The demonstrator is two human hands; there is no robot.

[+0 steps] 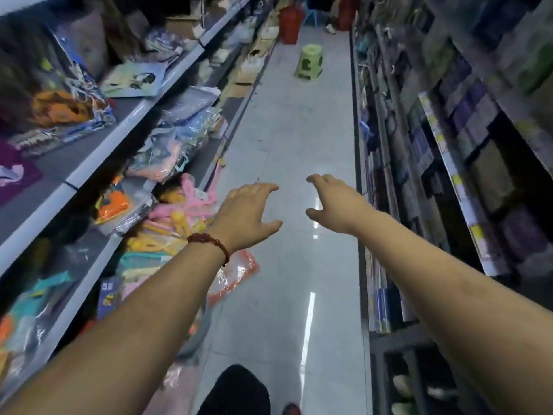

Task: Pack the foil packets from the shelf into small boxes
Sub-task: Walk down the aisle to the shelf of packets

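Observation:
Both my arms reach forward over a narrow aisle floor. My left hand (pixel 247 215), with a red bead bracelet on its wrist, hangs in the air with fingers loosely spread and holds nothing. My right hand (pixel 335 203) is level with it, fingers loosely curved, also empty. The two hands are a short gap apart and touch no object. I cannot make out any foil packets or small boxes; the frame is blurred.
Grey shelves (pixel 89 166) on the left carry plastic-wrapped colourful goods, some spilling onto the floor (pixel 233 274). Dark shelves (pixel 449 175) of packaged items line the right. A green plastic stool (pixel 309 62) stands down the aisle, with red containers (pixel 290 23) beyond it.

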